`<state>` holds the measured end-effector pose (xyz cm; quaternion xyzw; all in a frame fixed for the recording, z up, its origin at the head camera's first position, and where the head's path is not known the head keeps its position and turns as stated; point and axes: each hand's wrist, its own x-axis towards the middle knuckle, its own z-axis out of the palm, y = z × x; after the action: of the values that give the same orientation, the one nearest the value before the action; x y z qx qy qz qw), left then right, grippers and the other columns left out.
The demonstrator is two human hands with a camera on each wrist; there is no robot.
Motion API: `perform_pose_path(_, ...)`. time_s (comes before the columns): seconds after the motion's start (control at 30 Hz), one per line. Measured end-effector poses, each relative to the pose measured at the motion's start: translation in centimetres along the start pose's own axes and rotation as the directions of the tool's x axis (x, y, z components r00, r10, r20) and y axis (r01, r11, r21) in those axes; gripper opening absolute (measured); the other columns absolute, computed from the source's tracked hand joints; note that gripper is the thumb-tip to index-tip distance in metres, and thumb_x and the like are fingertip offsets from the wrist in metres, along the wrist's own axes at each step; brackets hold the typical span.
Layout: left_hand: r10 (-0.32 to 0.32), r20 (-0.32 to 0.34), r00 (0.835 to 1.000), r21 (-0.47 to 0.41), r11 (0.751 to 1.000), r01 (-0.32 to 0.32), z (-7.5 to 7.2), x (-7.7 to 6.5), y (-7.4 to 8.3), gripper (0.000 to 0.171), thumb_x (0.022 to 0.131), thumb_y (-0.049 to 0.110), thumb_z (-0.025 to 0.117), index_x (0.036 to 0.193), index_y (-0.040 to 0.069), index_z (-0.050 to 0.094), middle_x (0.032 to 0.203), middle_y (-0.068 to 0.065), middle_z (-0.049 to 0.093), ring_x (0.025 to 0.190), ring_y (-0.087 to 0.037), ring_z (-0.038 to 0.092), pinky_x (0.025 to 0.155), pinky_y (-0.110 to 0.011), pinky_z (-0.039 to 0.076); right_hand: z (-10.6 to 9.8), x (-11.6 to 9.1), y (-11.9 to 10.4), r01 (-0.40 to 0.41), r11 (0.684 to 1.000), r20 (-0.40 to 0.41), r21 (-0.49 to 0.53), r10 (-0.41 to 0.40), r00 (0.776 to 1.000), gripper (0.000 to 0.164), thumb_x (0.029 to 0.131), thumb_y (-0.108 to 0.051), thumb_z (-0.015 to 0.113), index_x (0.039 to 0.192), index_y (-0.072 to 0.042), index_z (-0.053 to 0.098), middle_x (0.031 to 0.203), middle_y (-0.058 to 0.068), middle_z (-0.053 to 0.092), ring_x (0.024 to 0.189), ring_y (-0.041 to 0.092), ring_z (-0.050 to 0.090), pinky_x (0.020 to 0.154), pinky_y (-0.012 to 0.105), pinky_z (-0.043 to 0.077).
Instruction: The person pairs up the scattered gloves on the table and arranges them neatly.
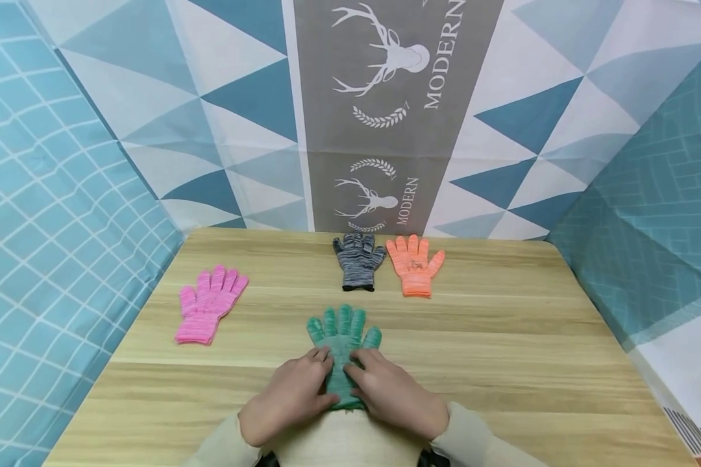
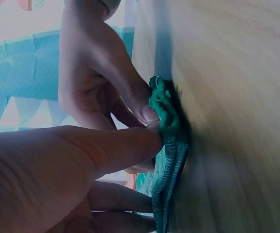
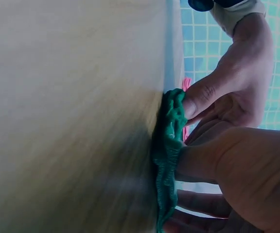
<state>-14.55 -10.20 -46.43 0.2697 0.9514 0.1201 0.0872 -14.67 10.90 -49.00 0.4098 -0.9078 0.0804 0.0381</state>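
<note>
A green knitted glove (image 1: 341, 370) lies flat on the wooden table near its front edge, its fingers pointing away from me. On its left side rests my left hand (image 1: 295, 392), thumb at the cuff and fingertips on the palm part. My right hand (image 1: 394, 392) touches the right side in the same way. In the left wrist view, the left thumb (image 2: 125, 149) presses on the cuff from above, close to the other hand's thumb. The right wrist view shows the green cuff (image 3: 171, 121) lying against the tabletop under both thumbs.
A pink glove (image 1: 210, 305) lies at the left of the table (image 1: 502, 363). Toward the back edge lie a dark grey glove (image 1: 359, 261) and an orange glove (image 1: 415, 264), side by side. Patterned cloth (image 1: 380, 130) hangs behind the table, with blue cloth (image 1: 52, 227) on the left.
</note>
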Motion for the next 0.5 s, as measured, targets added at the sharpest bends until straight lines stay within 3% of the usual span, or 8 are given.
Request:
perform_pose_path(0.23, -0.050, 0.011, 0.999, -0.083, 0.995, 0.051, -1.0, -0.1, -1.7, 0.069, 0.082, 0.036, 0.087, 0.131, -0.008, 0.066, 0.144, -0.028, 0.058, 0.132, -0.043, 0.058, 0.099, -0.053, 0.054, 0.0, 2.3, -0.3, 0.022, 1.000, 0.006, -0.021, -0.022, 1.000, 0.036, 0.098, -0.030, 0.071, 0.127, -0.007, 0.070, 0.129, 0.009, 0.064, 0.114, 0.021, 0.063, 0.093, 0.030, 0.057)
perform_pose_path(0.5, -0.135, 0.040, 0.990, -0.182, 0.973, 0.140, -1.5, 0.1, -4.2, 0.068, 0.080, 0.029, 0.090, 0.132, -0.008, 0.065, 0.148, -0.028, 0.054, 0.135, -0.045, 0.054, 0.107, -0.053, 0.049, 0.4, 4.9, -0.7, 0.047, 0.998, 0.002, -0.046, -0.047, 0.999, 0.035, 0.099, -0.031, 0.070, 0.126, -0.007, 0.070, 0.126, 0.009, 0.065, 0.109, 0.019, 0.063, 0.087, 0.027, 0.057)
